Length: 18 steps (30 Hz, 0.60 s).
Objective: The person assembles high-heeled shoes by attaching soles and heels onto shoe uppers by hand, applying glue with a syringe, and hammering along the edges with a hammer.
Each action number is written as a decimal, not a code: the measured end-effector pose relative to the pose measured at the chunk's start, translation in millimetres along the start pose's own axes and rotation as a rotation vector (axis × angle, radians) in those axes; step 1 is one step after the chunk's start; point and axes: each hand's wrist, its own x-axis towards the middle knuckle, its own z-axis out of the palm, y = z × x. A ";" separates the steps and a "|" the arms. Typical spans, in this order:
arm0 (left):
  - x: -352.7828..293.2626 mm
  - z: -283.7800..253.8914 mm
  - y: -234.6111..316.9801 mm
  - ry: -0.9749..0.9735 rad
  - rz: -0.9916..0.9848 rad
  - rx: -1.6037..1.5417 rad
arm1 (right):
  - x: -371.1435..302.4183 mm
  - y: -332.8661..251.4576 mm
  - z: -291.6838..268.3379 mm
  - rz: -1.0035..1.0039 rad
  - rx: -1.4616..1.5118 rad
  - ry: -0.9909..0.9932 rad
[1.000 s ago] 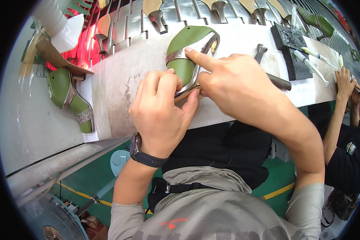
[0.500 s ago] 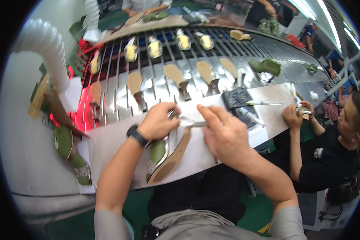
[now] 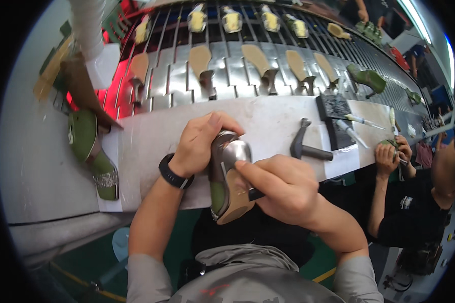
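My left hand [image 3: 203,144], with a dark watch on the wrist, is closed round the back end of a green heeled sandal [image 3: 217,194]. The sandal is held above the table's front edge, toe toward me, its tan sole [image 3: 237,204] turned to the right. Its shiny metallic heel [image 3: 236,151] faces up. My right hand [image 3: 283,187] is closed at the heel, index finger pressed on the metal. A dark end [image 3: 256,194] shows below these fingers; what it belongs to is unclear. Right of the sandal, a hammer [image 3: 308,147] lies on the table.
A conveyor [image 3: 177,93] beyond the table carries several tan-soled heeled shoes and yellow-filled pieces. Another green sandal [image 3: 93,151] lies at left, below a white hose [image 3: 88,30]. A black block [image 3: 338,121] with brushes [image 3: 364,121] stands right. A co-worker [image 3: 409,197] handles a green piece.
The sandal has been turned and lifted nearer to me, its heel now facing up. My right hand has come down toward the sole, uncovering the hammer. The view has tilted downward.
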 end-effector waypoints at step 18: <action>-12.1 -1.4 -5.3 0.057 0.077 -0.023 | -0.8 8.8 33.1 -0.034 0.004 0.024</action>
